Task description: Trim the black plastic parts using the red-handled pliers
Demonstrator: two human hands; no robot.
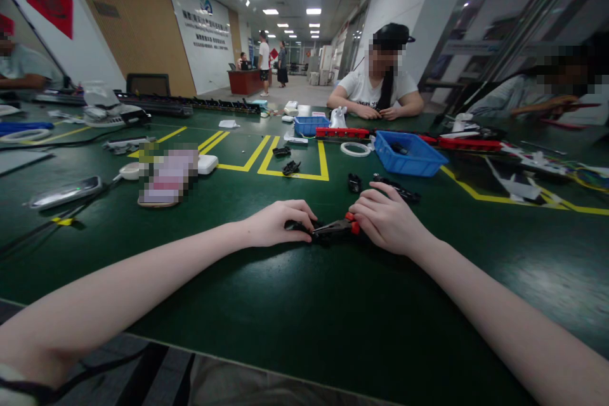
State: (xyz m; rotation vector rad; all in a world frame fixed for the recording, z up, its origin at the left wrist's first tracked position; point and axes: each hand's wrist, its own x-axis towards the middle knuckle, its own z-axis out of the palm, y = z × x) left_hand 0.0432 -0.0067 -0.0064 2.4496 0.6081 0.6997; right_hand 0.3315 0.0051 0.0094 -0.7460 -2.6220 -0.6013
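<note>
My right hand (387, 219) is closed round the red handles of a pair of needle-nose pliers (333, 226), whose jaws point left. Under the jaws lies a small black plastic part (299, 226), and my left hand (284, 223) has its fingers closed on it at the table surface. Whether the jaw tips grip the part or only touch it I cannot tell. Just beyond my right hand are a small black piece (354, 183) and a longer black assembly (399, 189), partly hidden by my fingers.
On the green table (266, 317), more black parts (291, 168) lie inside yellow tape lines. A blue bin (410, 153) stands at right, a smaller blue bin (311, 125) farther back. Left are a phone (170, 177), white case (207, 164) and silver device (66, 192). A person (380, 85) sits opposite.
</note>
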